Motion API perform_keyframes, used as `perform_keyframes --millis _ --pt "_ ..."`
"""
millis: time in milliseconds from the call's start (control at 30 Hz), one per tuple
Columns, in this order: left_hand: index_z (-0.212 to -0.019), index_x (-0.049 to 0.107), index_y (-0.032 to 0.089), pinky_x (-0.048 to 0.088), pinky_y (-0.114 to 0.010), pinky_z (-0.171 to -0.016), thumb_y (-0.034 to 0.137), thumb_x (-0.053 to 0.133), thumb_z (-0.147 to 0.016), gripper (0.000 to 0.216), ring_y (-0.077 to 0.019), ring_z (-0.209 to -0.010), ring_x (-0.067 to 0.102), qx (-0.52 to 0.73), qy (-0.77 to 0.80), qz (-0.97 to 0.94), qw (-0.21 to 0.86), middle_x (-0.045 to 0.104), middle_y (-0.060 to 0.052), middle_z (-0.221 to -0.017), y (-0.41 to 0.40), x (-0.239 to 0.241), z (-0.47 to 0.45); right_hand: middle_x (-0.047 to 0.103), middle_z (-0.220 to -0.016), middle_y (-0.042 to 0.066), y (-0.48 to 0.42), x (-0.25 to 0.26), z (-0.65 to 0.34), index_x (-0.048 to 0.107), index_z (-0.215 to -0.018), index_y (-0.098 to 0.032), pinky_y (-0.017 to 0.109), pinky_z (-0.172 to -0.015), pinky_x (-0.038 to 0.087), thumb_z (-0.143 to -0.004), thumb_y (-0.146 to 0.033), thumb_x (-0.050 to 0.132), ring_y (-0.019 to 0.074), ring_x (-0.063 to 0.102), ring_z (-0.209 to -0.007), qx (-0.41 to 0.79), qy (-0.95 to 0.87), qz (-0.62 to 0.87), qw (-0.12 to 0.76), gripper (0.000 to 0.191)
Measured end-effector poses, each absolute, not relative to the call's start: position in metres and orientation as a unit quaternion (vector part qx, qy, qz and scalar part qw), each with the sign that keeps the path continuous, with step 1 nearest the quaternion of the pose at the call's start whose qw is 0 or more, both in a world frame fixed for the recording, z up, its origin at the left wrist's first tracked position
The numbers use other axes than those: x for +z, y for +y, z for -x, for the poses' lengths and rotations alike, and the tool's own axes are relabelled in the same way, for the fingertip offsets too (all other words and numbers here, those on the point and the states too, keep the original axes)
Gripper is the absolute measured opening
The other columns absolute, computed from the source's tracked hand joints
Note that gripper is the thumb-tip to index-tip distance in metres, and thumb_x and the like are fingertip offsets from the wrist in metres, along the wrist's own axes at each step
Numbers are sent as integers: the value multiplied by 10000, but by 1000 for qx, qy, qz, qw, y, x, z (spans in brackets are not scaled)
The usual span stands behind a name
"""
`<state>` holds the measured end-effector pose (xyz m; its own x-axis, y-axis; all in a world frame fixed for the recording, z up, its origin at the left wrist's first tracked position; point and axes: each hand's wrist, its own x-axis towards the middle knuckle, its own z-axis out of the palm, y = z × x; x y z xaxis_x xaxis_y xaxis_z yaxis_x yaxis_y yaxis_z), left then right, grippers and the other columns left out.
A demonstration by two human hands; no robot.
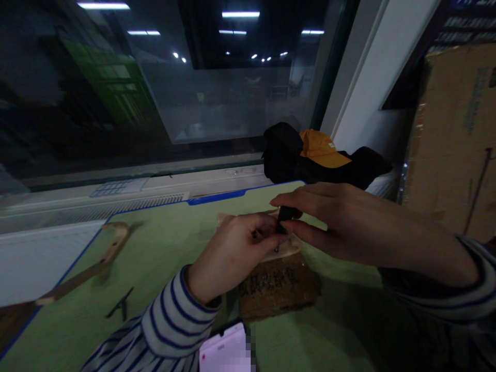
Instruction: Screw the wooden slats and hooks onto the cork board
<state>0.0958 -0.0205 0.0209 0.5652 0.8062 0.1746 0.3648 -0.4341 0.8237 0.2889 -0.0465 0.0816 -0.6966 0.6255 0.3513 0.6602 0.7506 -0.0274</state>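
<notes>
My right hand (329, 219) pinches a small black block-like piece (285, 216) between thumb and fingers. Close against it, my left hand (236, 253) is closed, its thumb and index finger meeting at the lower end of that piece. What the left fingers hold is hidden. A small dark tip with a bright spot shows just below the left thumb. Under both hands lies a pale wooden piece (292, 251), mostly covered by the fingers. It rests at the far edge of a brown cardboard piece (279, 292) with dark writing.
On the green tabletop (170, 258), a curved wooden part (104, 261) lies at the left, near a small black tool-like object (121, 306). A lit phone (222, 351) sits at the front edge. Behind are caps (321, 150) on dark cloth; a large cardboard box (449, 150) stands right.
</notes>
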Motion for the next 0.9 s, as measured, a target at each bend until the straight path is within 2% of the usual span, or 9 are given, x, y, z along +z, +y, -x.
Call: perform_keyframes --millis 667,900 --pt "-942 690 188 520 -285 -707 253 581 -843 161 -185 -808 659 285 363 -781 421 720 -28 -883 -20 20 -96 658 -1069 97 -47 82 -290 524 -1178 -160 293 -706 460 -925 -248 464 197 637 -914 -47 -919 354 167 274" --pt "-959 684 225 507 -268 -744 280 599 -844 153 -176 -833 667 282 348 -808 383 725 1 -906 -19 23 -90 658 -1092 105 -46 81 -291 538 -1167 -157 291 -699 467 -921 -252 473 208 642 -934 -52 -921 349 168 272"
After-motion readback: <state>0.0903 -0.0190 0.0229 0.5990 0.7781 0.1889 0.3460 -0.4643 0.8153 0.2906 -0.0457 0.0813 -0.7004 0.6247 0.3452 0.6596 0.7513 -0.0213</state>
